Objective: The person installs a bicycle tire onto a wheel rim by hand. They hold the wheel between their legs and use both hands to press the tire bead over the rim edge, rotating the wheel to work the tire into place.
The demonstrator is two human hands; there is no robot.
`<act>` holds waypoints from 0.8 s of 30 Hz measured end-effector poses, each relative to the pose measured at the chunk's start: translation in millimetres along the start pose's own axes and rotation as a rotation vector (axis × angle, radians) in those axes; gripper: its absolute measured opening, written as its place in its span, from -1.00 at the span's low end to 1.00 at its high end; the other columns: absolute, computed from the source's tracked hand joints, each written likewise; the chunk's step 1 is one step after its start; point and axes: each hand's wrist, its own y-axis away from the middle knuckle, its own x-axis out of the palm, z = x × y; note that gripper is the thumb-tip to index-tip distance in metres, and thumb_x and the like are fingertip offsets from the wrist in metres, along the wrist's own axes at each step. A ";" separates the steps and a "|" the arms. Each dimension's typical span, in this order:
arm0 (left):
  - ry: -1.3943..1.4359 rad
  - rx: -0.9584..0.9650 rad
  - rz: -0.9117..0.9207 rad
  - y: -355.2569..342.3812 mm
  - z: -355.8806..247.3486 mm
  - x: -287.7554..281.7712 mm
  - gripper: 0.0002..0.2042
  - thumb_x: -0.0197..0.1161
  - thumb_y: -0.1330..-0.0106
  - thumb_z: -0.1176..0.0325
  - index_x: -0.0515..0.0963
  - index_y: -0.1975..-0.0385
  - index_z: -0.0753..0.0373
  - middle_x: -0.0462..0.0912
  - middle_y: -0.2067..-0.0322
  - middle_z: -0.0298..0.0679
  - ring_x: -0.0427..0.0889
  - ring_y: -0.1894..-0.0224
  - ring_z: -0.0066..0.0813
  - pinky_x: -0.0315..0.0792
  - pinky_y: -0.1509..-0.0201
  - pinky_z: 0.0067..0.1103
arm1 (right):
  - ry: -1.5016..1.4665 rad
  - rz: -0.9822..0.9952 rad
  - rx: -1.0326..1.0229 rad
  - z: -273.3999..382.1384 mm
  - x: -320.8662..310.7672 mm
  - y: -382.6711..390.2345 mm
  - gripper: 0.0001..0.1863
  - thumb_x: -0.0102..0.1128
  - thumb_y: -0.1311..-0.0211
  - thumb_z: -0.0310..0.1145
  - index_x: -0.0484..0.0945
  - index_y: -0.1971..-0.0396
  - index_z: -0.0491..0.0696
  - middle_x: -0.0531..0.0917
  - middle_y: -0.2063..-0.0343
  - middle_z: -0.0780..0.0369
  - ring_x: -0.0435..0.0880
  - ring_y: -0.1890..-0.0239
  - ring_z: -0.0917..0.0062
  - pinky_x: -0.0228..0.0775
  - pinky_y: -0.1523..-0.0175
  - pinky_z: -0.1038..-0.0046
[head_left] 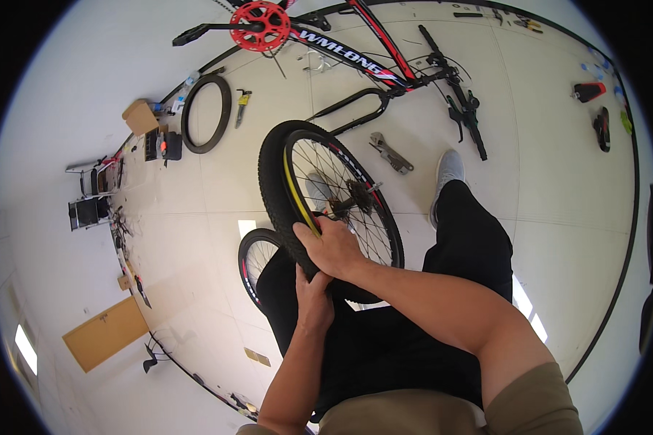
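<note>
A spoked bicycle wheel [341, 165] stands tilted between my legs, its dark cassette [363, 197] facing right. Along its left side the black knobby tire [270, 170] sits off the rim, baring a yellow rim strip [292, 185]. My right hand [334, 250] lies across the lower left of the wheel, its fingers curled over the tire's edge by the rim; the fingertips are partly hidden. Just below, my left hand [314, 301] is wrapped round the bottom of the same tire from outside. An adjustable wrench [392, 154] lies on the floor beyond the wheel.
A second wheel [248, 267] is beside my left leg. Ahead lie a black-and-red bicycle frame [341, 56] and handlebar [461, 101]. A loose tire [186, 119] and yellow-handled tool [242, 107] are at far left, with a cardboard box [139, 117]. A saddle [590, 91] lies far right.
</note>
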 end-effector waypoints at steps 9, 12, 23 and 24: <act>0.120 0.122 -0.060 -41.2 -53.4 -0.9 -0.59 0.21 -0.52 0.21 0.41 -0.21 0.32 0.65 0.00 -0.18 0.62 -0.05 -0.40 0.48 -0.19 -0.49 | -0.021 0.008 -0.094 -11.5 2.4 -1.1 -0.24 -0.19 -0.54 0.24 0.66 0.42 -0.19 0.70 0.43 -0.08 0.68 0.27 -0.04 0.45 0.13 0.07; -0.051 0.133 -0.125 -52.2 -59.0 6.0 -0.63 0.30 -0.48 0.22 0.46 -0.12 0.31 0.67 0.08 -0.21 0.65 0.07 -0.46 0.54 -0.06 -0.53 | 0.013 0.035 -0.115 -13.1 4.3 3.4 -0.26 -0.19 -0.54 0.23 0.67 0.40 -0.18 0.71 0.40 -0.09 0.69 0.24 -0.06 0.47 0.11 0.06; -0.154 0.179 -0.221 -66.1 -44.0 2.0 -0.78 0.35 -0.42 0.35 0.52 0.08 0.28 0.68 0.28 -0.28 0.64 0.28 -0.52 0.55 0.18 -0.57 | 0.067 0.028 -0.131 -13.6 10.9 8.6 -0.34 -0.18 -0.53 0.13 0.70 0.31 -0.18 0.72 0.29 -0.14 0.68 0.10 -0.12 0.48 -0.02 -0.02; -0.182 0.185 -0.219 -66.0 -45.7 1.8 -0.79 0.34 -0.43 0.35 0.51 0.09 0.28 0.67 0.28 -0.27 0.64 0.28 -0.51 0.56 0.19 -0.56 | 0.051 0.018 -0.133 -17.2 14.3 7.5 -0.35 -0.15 -0.52 0.13 0.70 0.31 -0.17 0.72 0.27 -0.14 0.68 0.07 -0.12 0.49 -0.04 -0.02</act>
